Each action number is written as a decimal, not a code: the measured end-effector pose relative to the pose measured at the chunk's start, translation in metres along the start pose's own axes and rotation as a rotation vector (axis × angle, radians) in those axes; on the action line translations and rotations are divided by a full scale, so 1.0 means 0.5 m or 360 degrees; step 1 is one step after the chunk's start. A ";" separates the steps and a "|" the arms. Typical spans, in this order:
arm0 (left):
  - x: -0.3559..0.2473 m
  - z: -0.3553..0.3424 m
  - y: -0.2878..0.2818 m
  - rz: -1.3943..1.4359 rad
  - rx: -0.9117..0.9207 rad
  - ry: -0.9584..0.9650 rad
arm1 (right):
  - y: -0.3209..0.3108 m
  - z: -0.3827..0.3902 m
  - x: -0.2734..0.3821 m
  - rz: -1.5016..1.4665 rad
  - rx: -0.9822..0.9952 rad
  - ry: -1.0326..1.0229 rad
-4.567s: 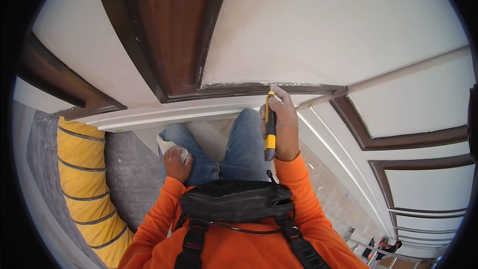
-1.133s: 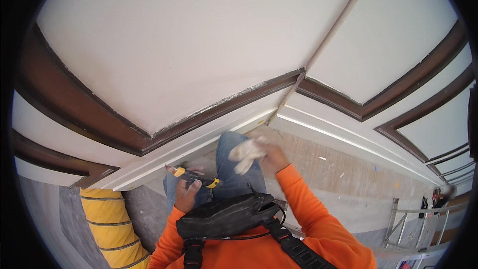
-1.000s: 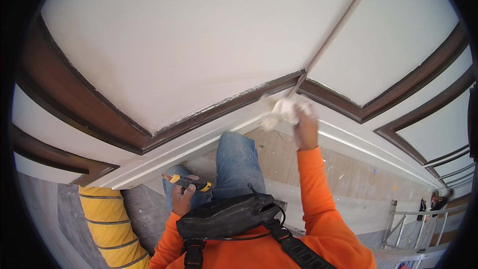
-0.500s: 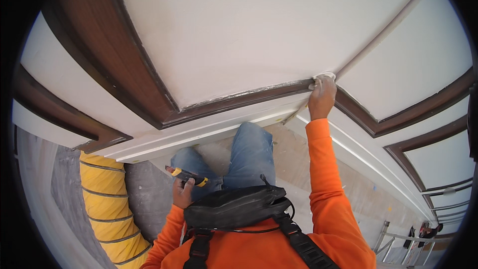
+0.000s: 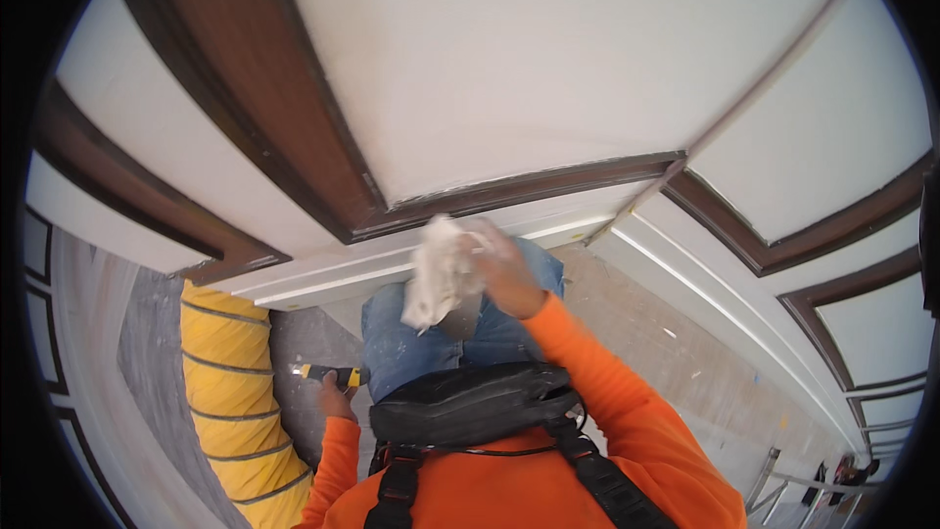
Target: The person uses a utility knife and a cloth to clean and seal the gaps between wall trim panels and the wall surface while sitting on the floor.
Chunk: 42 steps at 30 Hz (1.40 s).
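My right hand (image 5: 509,274) grips a crumpled off-white rag (image 5: 441,272), which hangs over my knees in front of the wall; the fingers are a little blurred. Just beyond it runs a dark brown wooden moulding (image 5: 548,182) that frames a large white wall panel (image 5: 548,49). Low on the left, beside my thigh, my left hand (image 5: 336,400) is closed round a small yellow-and-black hand tool (image 5: 321,372). Its exact kind I cannot make out.
A yellow ribbed duct hose (image 5: 230,372) lies on the floor to my left. White baseboard (image 5: 333,284) runs along the wall and meets another panelled wall at a corner on the right. A metal ladder (image 5: 774,490) and a person (image 5: 850,473) are at the far lower right.
My right hand has left the moulding at the corner and come left and nearer with the rag. My left hand has dropped slightly outward with the tool. The view has shifted a little.
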State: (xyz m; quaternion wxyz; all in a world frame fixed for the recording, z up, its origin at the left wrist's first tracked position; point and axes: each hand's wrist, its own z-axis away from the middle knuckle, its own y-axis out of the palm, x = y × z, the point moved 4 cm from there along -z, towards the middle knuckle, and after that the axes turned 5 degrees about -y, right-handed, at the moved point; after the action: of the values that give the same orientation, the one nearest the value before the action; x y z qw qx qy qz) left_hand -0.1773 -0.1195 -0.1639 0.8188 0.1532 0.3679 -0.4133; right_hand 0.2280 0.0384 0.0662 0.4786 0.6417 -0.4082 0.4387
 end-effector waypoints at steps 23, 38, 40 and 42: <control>-0.043 0.024 0.008 -0.0121 0.0027 0.0449 | 0.110 -0.094 0.074 0.2125 0.0015 -0.1323; -0.033 -0.030 0.039 0.0013 -0.0070 0.0166 | -0.489 0.257 0.283 0.2308 -0.1502 -0.0387; -0.048 -0.031 0.036 0.0042 -0.0109 0.0154 | -0.460 0.296 0.183 0.1898 -0.1317 0.0171; -0.067 -0.031 0.040 -0.0057 -0.0056 0.0305 | -0.471 0.359 0.066 0.1797 -0.1241 0.0273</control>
State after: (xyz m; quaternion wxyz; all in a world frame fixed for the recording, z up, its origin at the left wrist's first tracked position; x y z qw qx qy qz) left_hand -0.1818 -0.0794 -0.1512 0.7749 0.1709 0.4544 -0.4048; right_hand 0.4904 -0.0905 0.0092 0.4033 0.0749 -0.7685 0.4911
